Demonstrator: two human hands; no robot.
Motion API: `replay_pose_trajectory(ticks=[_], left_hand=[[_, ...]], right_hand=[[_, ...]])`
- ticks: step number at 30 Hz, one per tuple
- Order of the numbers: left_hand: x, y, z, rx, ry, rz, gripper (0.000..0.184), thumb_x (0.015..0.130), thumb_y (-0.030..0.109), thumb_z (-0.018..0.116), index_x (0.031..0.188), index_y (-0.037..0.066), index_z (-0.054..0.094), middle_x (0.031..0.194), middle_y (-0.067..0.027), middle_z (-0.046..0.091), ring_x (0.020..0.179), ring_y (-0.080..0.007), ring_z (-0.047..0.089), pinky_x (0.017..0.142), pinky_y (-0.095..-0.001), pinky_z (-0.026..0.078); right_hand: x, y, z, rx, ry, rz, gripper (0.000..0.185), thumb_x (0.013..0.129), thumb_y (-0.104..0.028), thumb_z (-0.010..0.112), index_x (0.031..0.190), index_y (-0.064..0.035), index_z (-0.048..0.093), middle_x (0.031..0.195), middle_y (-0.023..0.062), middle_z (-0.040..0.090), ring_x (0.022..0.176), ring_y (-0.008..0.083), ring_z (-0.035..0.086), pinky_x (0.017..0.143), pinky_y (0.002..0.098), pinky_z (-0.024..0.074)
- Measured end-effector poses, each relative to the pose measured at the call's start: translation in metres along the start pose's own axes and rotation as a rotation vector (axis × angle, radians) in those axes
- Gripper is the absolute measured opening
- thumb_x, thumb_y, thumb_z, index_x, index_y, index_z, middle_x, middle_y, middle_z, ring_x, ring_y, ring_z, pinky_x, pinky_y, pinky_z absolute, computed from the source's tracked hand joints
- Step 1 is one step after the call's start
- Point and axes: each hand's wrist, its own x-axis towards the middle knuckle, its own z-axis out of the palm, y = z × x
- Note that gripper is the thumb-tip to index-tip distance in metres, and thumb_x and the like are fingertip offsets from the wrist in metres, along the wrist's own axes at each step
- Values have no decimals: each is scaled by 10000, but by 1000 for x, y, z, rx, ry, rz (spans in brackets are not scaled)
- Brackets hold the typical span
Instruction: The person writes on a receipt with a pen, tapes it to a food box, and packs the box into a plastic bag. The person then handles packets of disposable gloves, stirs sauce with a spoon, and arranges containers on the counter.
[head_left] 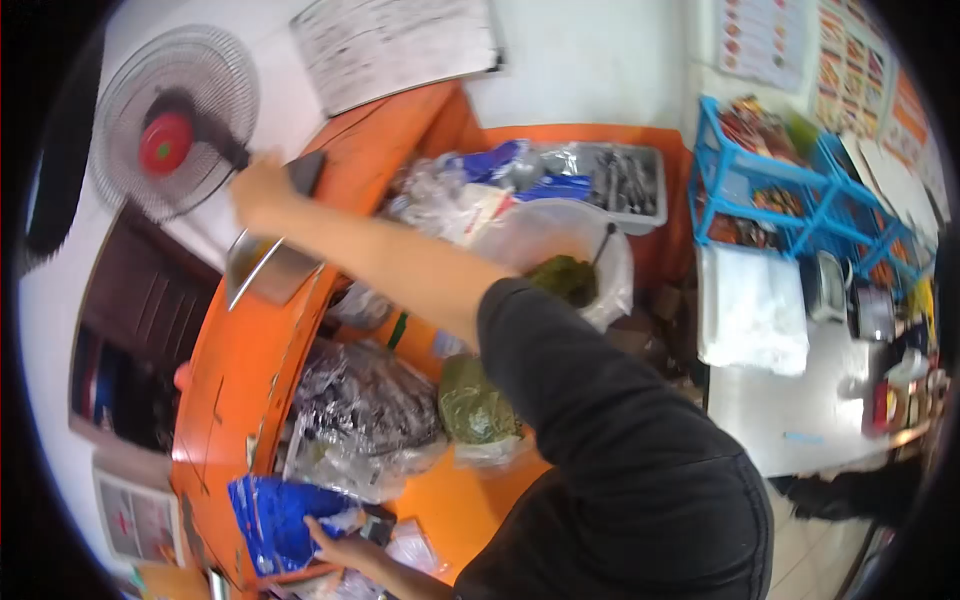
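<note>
My right hand (265, 195) is stretched out over the orange counter (225, 375), at the upper end of a metal container (270, 272). Its fingers look bent but are blurred, and what they touch is hard to make out. A dark flat object (307, 173) lies just beside it. Lower down, my left hand (345, 548) is at the edge of a shiny blue bag (280, 525), with a finger over its surface and the bag's edge in its grasp. Clear plastic bags with dark contents (365, 400) and a bag of green stuff (475, 400) sit nearby.
A fan (175, 125) stands beyond the counter. A clear-lined tub (615, 255) holds something green, with a grey cutlery tray (640, 185) behind it. Blue racks (760, 185) stand above a metal table (775, 410) at right. Another person's dark clothing (855, 493) shows lower right.
</note>
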Motion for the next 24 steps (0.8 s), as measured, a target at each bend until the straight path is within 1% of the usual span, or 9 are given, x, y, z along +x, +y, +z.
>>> replay_pose_trajectory(ticks=[3,6,13,15,17,19,20,22,24], left_hand=[[30,-14,-19,101,-89,129,412,837,258,652,1062,-79,584,1100,-174,577,957,-246,555,873,-359,441],[11,10,16,-95,-102,54,359,854,220,613,1123,-15,586,1138,-176,538,949,-249,557,787,-381,494],[-24,14,57,32,-143,80,434,821,221,674,1131,-53,543,1109,-149,580,940,-215,570,839,-345,460],[-36,18,72,44,-107,37,450,806,213,692,1140,-45,534,1115,-144,575,951,-213,564,839,-349,459],[-46,27,82,59,-62,-5,469,792,204,710,1149,-37,525,1122,-140,570,963,-212,559,840,-352,459],[-53,33,86,84,-47,1,461,791,208,710,1140,-29,524,1116,-133,569,958,-212,555,835,-357,459],[-55,34,87,96,-40,7,457,790,211,710,1136,-25,524,1113,-130,568,956,-212,554,832,-359,459],[-43,25,78,90,-21,0,438,793,224,701,1120,-15,534,1084,-119,576,922,-208,566,796,-345,474],[-34,17,69,89,-12,-13,420,796,237,693,1104,-5,543,1055,-108,584,888,-203,579,759,-331,489]], right_hand=[[-11,-7,1,216,24,-7,198,739,-203,622,836,-56,713,868,116,666,981,280,509,888,445,306],[-14,-7,-5,402,-88,26,203,767,-217,620,822,-44,711,858,114,658,998,250,486,859,409,269],[-12,24,-12,565,-291,165,286,781,-264,606,883,-9,685,930,126,650,1006,265,498,852,426,278],[-15,53,-31,517,-355,139,472,793,-407,590,1007,9,646,1044,165,624,1099,305,485,929,465,290],[-25,101,-75,444,-378,99,627,772,-530,577,1057,26,619,1137,209,589,1143,383,488,950,513,335],[-45,178,-114,538,-346,179,565,789,-479,597,1009,41,617,953,226,642,911,339,623,779,429,485],[-54,239,-107,567,-265,-32,475,815,-442,590,925,17,641,789,196,650,741,292,642,667,391,499],[-103,329,-137,366,-270,158,388,858,-366,549,778,2,646,654,149,625,631,267,628,609,397,483],[-171,443,-92,9,-754,725,386,847,-353,580,906,28,576,763,189,612,741,288,641,645,411,503]])
